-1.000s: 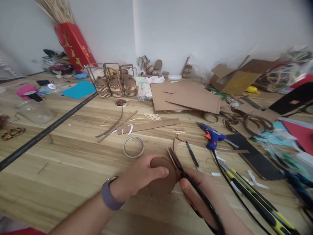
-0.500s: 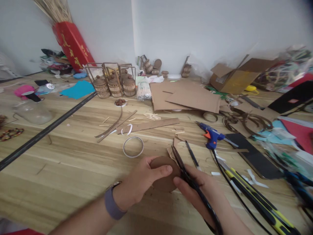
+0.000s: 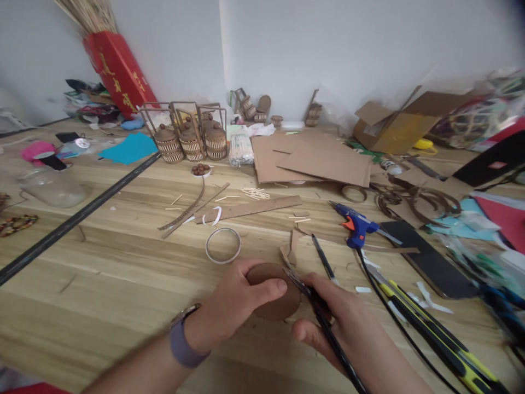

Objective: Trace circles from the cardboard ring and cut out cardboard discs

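Low in the middle of the head view, my left hand grips a round brown cardboard disc, the thumb lying flat across its top. My right hand is closed around a pair of black-handled scissors. The blades meet the disc's upper right edge; whether they are cutting into it I cannot tell. Just beyond the blades lies a bent cardboard scrap. A white tape ring rests up and left of the disc, and a black pen is up and right.
A blue glue gun, yellow-black cutters and a dark phone lie on the right. Farther back are cardboard sheets, small lidded baskets, a bowl of brown beads and an opened box. Small sticks are scattered mid-table.
The scissors have swung so their tips now lie at the disc's upper edge. My right thumb has moved away from the disc, and the disc has shifted slightly left.
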Tool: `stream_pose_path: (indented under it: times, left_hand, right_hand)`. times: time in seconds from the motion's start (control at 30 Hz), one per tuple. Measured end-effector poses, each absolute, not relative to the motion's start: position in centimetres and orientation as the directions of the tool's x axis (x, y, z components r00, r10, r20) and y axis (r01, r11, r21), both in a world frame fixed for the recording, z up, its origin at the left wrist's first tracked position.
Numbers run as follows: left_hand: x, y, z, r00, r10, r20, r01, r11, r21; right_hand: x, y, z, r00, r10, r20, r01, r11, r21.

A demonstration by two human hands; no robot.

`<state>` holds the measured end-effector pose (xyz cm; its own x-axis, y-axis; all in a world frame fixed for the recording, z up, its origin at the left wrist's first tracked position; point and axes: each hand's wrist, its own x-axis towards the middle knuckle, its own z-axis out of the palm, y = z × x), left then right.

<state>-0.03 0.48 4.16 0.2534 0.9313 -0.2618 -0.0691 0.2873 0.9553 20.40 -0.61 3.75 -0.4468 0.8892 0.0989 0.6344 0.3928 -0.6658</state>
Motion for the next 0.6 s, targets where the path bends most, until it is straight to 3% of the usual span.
stream_pose_path:
  times: [0.13,0.33,0.6]
  left_hand:
    - [-0.05,0.45,4.4,0.242,0.93,-0.276,-0.021,0.29,0.957]
    - [-0.05,0.59,4.24,0.236,0.93,-0.281,0.009,0.287,0.958]
    - [-0.09,0.54,4.04,0.248,0.933,-0.261,0.034,0.261,0.965]
  right_hand:
    - [20.07,-0.65,4.02,-0.41,0.902,0.136,0.631,0.388,-0.672]
    - [20.33,-0.7,3.62,-0.458,0.888,0.044,0.597,0.344,-0.725]
    - [19.9,-0.95,3.55,-0.409,0.911,0.048,0.585,0.302,-0.753]
